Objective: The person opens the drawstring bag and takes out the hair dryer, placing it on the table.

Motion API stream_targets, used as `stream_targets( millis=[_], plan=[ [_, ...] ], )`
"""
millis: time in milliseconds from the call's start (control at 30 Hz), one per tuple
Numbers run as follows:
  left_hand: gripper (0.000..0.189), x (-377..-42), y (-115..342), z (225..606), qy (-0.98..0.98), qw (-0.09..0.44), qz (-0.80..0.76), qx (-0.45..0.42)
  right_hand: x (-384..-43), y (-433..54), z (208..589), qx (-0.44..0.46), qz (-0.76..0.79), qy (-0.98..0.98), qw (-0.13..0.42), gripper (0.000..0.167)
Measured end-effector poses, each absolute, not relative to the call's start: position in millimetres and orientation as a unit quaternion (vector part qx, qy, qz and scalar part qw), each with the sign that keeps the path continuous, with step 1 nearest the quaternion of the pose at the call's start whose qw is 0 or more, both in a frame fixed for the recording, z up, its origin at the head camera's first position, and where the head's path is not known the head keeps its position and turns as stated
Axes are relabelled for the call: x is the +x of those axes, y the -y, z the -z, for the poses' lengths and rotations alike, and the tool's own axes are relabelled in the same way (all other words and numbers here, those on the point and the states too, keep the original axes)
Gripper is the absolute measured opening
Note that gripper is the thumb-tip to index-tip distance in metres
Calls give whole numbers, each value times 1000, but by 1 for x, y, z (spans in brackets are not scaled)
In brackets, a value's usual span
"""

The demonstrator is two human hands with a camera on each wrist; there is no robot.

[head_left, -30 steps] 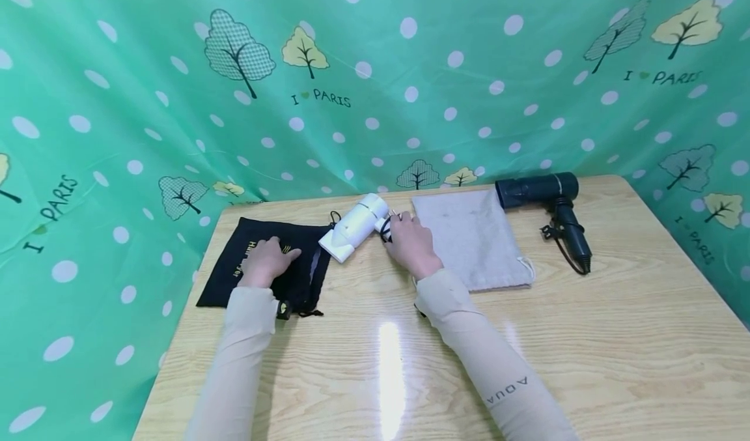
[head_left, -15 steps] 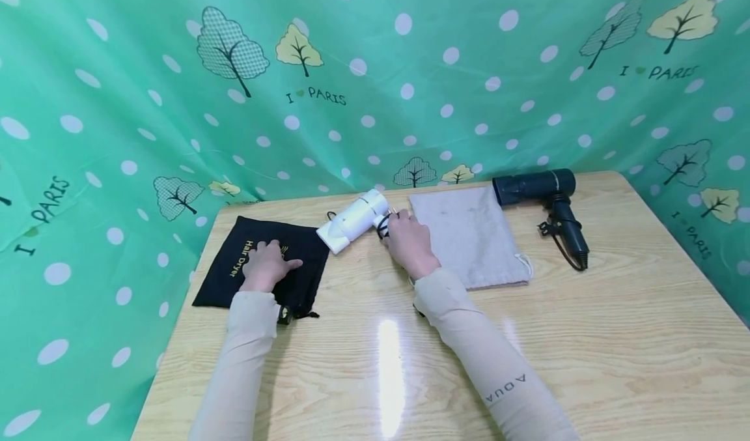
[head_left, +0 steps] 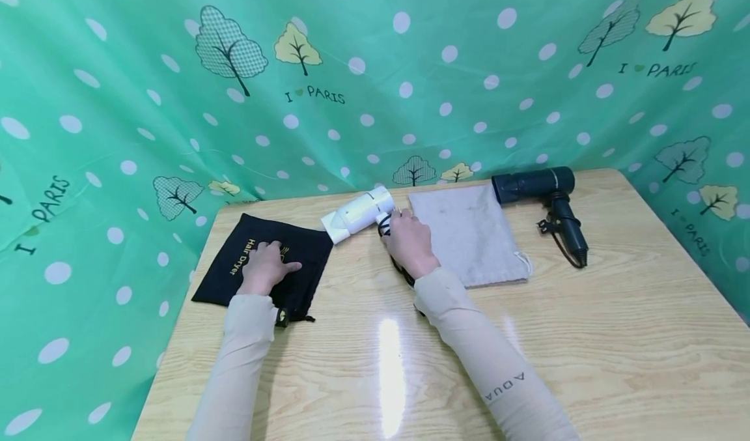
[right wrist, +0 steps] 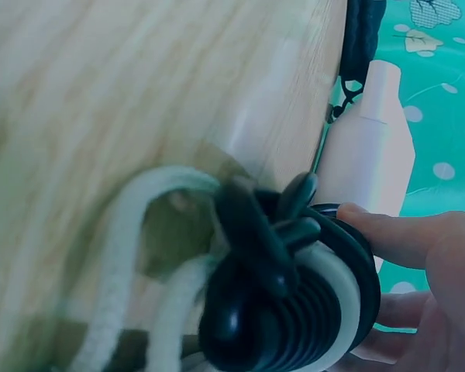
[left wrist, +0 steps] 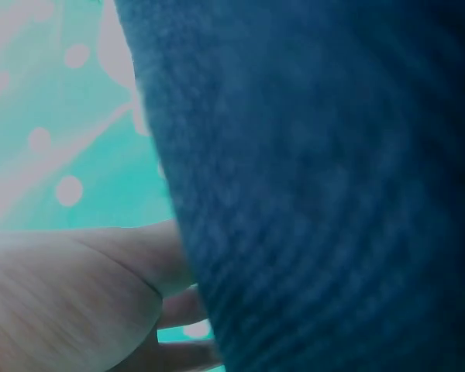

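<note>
A white hair dryer [head_left: 360, 214] lies near the table's back edge, between the two pouches. My right hand [head_left: 407, 242] grips its handle, which has a black cord [right wrist: 364, 256] wound round it; the plug [right wrist: 263, 240] shows close up in the right wrist view. On the left lies a flat black drawstring pouch [head_left: 222, 275] lettered "Hair Dryer". My left hand [head_left: 266, 266] rests on it with fingers spread and thumb out to the right. Dark cloth [left wrist: 318, 170] fills most of the left wrist view and hides the fingertips.
A grey cloth drawstring pouch [head_left: 469, 239] lies just right of the right hand. Beyond it, at the back right, is a black hair dryer [head_left: 536, 184] with its cord round the handle. A green dotted curtain [head_left: 375, 89] hangs behind the wooden table [head_left: 328, 363].
The white hair dryer has turned a little, its nozzle end swinging away toward the back. The black pouch's mouth edge lies flatter. More black cord shows beneath the right hand.
</note>
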State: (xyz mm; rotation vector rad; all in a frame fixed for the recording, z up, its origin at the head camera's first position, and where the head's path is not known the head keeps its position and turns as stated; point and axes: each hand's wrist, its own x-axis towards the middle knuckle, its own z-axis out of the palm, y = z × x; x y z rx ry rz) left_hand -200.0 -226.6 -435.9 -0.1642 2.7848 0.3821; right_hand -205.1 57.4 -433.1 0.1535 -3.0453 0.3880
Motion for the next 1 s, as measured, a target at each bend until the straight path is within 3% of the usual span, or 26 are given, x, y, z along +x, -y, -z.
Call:
stream_targets(
  millis=[333, 533, 800, 1000],
  plan=[
    [78, -199, 229, 436, -978, 161, -132, -22, -205, -57, 435, 25, -116, 992, 37, 52],
    [79, -195, 236, 430, -976, 160, -144, -42, -204, -57, 429, 30, -137, 990, 24, 45],
    [95, -190, 231, 425, -969, 206, -124, -49, -203, -57, 422, 32, -126, 992, -3, 43],
    [97, -188, 231, 427, -971, 199, -124, -41, -205, -56, 423, 29, -130, 991, 2, 48]
  ],
)
